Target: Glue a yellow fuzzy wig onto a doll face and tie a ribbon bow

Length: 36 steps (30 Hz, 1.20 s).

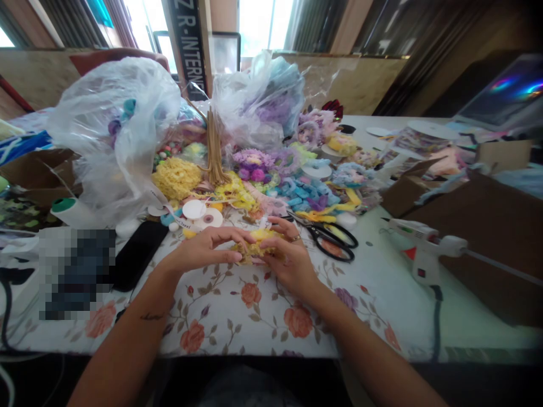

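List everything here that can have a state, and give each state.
Yellow trim: held in left hand and right hand
Black phone: flat, screen dark
Scissors: unheld, handles apart
Glue gun: unheld, glue stick in back
Cardboard box: flap raised
Left plastic bag: partly filled
Right plastic bag: filled

You're at a craft workspace, prob. a small workshop; can't tell if it's in a home or shop. Desk (263,316) w/ floral cloth, piled w/ yarn & trims (271,175) mid-frame, ribbon spools (207,219) just left of ctr, scissors (333,237) right of ctr, glue gun (418,249) at right, windows (265,25) up top.
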### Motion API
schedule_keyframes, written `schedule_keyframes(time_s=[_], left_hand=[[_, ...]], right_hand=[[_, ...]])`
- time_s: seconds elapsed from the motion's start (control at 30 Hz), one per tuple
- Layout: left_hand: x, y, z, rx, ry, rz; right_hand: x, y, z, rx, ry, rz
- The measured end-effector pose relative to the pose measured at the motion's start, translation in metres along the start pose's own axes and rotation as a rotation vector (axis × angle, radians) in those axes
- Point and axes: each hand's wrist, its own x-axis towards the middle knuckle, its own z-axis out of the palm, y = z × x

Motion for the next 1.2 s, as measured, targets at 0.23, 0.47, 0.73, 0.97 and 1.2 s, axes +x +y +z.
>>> schedule_keyframes(time_s=[0.23, 0.47, 0.73, 0.97, 1.2], left_hand=[[0.0, 0.0046, 0.0026, 0.12, -0.005, 0.053], [-0.0005, 0.0045, 0.0, 0.196, -0.045, 0.065], [-0.0008, 0.0076, 0.0026, 0.228, -0.055, 0.067], [-0.0003, 0.0075, 0.004, 0.237, -0.052, 0.105], [-0.0002, 0.0093, 0.0042, 0.26, -0.067, 0.107]], right_hand=[[-0.0001, 0.0019, 0.0002, 0.031, 0.011, 0.015], [-0.001, 0.0041, 0.0016, 0.014, 0.003, -0.004], [-0.0016, 0.0038, 0.001, 0.005, 0.01, 0.006], [-0.0013, 0.0028, 0.0005, 0.014, -0.005, -0.01], [-0.0006, 0.0037, 0.0003, 0.021, -0.049, -0.038]])
